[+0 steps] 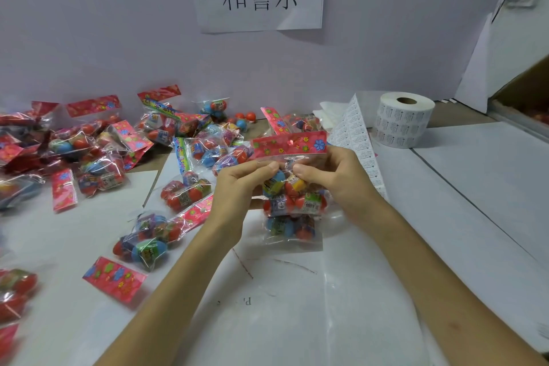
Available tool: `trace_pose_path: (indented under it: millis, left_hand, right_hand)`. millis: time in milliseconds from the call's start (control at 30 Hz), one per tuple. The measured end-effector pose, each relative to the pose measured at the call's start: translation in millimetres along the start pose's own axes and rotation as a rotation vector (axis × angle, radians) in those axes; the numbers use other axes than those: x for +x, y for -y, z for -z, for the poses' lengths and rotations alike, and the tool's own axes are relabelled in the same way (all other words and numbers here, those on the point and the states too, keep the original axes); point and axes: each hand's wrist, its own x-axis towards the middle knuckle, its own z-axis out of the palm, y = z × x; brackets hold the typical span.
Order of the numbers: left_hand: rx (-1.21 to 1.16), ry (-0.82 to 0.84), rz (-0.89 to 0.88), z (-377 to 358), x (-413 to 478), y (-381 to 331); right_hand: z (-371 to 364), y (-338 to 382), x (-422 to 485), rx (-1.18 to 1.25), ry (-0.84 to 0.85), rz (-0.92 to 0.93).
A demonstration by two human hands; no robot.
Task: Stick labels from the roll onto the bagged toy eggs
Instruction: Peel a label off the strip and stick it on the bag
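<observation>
Head view: left hand (237,187) and right hand (332,178) pinch a clear red-topped toy-egg bag (292,217), apparently mid-labelling; next, reach past the right hand for the white label roll (402,122).

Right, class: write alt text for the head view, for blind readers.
A left hand and right hand pinch a clear bag of toy eggs just under its red flowered header. A label roll stands to the right on the table; more bagged eggs lie heaped left.
</observation>
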Motion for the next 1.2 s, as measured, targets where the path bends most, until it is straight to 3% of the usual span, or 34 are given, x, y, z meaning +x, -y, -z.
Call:
trace_pose_path:
  millis: [167,433,567,667,800,900,967,1100,1200]
  left_hand:
    - [-0.115,0.076,0.049,0.0,-1.7,-5.2]
    - [-0.331,0.544,0.286,2.1,-8.7,-7.8]
    - [-0.264,0.629,0.281,1.1,-10.9,-7.0]
    - [-0.368,0.551,0.264,1.1,-8.8,-5.3]
    - [-0.398,0.353,0.105,8.2,-0.8,-3.9]
    - [-0.338,0.046,-0.002,14.2,4.3,-4.3]
    - [-0.282,-0.117,-0.028,19.9,7.9,-3.0]
    - [-0.047,-0.288,0.003,28.6,13.2,2.6]
    - [0.106,-0.348,-0.026,30.2,14.2,7.6]
  right_hand:
    - [4.7,5.1,0.3,0.129,-0.010,-0.010]
    - [7.9,12.2,-2.3,0.543,0.160,0.013]
    - [8.0,13.2,-5.4,0.573,0.254,0.022]
    - [9.1,12.1,-0.8,0.456,0.145,0.062]
    - [29.3,14.5,7.0,0.170,-0.349,0.153]
    - [56.0,6.7,11.7,-0.088,-0.654,0.127]
    - [69.5,0.3,14.3,-0.171,-0.685,0.004]
    - [84.3,-12.9,16.3,-0.299,-0.505,-0.360]
    - [83.9,-10.6,12.7,-0.282,-0.441,-0.344]
